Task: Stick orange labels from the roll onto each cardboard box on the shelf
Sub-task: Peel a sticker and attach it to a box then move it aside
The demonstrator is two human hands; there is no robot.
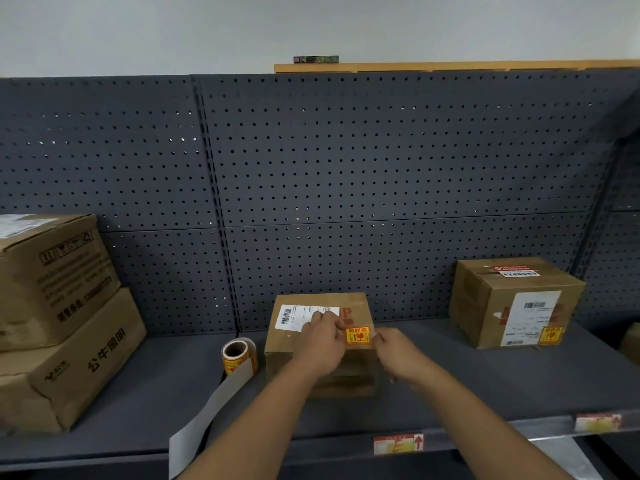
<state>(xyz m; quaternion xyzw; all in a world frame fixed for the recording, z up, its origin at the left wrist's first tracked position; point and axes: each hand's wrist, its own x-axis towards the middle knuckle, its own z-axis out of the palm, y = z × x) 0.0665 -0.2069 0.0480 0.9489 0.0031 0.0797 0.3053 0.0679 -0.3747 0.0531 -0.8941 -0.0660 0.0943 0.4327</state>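
A small cardboard box (356,306) stands at the middle of the dark shelf (485,382), with a white shipping slip on top. An orange label (357,335) lies at the box's front top edge. My left hand (320,342) pinches the label's left side and my right hand (398,355) pinches its right side. The label roll (239,355) stands on the shelf just left of the box, its white backing strip trailing over the shelf's front edge. A box at the right (512,299) carries an orange label (551,336) on its front.
Two large cardboard boxes (59,306) are stacked at the far left of the shelf. A dark pegboard wall (346,168) closes the back. Price tags (398,444) are fixed on the shelf's front rail. Another box edge (632,341) shows at the far right.
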